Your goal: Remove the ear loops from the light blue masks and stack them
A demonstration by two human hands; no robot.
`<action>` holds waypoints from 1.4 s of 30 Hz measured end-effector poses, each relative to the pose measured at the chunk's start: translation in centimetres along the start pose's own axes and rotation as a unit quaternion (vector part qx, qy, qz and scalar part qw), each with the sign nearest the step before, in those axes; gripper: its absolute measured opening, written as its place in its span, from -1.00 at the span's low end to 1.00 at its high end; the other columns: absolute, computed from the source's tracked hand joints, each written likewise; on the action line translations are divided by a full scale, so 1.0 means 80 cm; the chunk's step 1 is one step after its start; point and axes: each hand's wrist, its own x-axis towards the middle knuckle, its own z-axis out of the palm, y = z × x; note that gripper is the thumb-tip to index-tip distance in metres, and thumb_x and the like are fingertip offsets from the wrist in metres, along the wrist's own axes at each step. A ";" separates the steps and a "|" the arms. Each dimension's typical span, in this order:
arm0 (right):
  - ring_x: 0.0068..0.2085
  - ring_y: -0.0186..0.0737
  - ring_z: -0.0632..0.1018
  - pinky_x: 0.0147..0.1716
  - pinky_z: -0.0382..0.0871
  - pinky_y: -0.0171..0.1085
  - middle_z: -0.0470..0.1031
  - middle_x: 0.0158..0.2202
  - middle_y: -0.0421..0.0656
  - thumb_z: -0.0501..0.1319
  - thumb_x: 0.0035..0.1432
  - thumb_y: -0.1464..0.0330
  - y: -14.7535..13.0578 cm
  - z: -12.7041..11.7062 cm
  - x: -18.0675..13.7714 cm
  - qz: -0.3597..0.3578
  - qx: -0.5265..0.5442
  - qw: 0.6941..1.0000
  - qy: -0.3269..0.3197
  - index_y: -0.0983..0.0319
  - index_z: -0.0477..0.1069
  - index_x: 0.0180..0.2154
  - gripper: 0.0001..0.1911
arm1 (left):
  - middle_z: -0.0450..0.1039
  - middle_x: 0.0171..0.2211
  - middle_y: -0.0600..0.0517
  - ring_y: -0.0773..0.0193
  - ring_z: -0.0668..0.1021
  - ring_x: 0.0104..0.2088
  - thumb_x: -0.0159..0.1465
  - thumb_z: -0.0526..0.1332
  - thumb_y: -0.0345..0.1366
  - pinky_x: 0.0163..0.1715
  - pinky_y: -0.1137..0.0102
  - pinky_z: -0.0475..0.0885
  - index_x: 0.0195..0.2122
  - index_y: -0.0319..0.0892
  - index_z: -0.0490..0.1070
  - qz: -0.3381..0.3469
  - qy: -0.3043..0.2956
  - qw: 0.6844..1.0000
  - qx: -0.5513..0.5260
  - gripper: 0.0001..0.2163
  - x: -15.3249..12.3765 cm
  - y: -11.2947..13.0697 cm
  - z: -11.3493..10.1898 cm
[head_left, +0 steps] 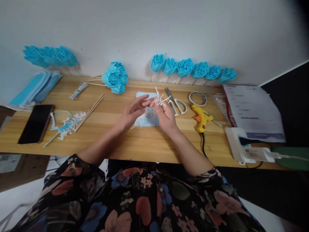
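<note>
My right hand (166, 116) is closed around a small bunch of white elastic cords (158, 96), whose ends stick up and out past the fingers. Close beside it, my left hand (135, 109) has its fingers stretched and thumb apart, with fingertips at the edge of the bunch; whether they touch the cords I cannot tell. Beneath both hands lie light blue face masks (152, 120), with a loose heap of white cords (145, 117) on top. Scissors (176, 101) with pale handles rest just right of my right hand.
Blue fabric flowers (185, 67) on sticks lean along the wall, and more flowers (115, 77) lie on the table. To the right are a yellow glue gun (202, 117), a tape roll (198, 98) and a power strip (238, 145). A phone (36, 124) and folded masks (36, 88) lie left.
</note>
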 end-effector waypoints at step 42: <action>0.10 -0.09 0.54 -0.02 0.48 -0.15 0.59 -0.01 -0.14 0.30 0.24 -0.02 -0.008 -0.019 0.014 0.049 0.066 0.995 0.057 0.10 0.56 -0.33 -0.66 | 0.13 -0.61 0.20 0.46 0.22 -0.62 0.32 0.27 0.18 -0.60 0.51 0.21 -0.26 -0.17 0.43 -0.149 -0.207 0.964 0.069 -0.55 -0.008 0.017 0.003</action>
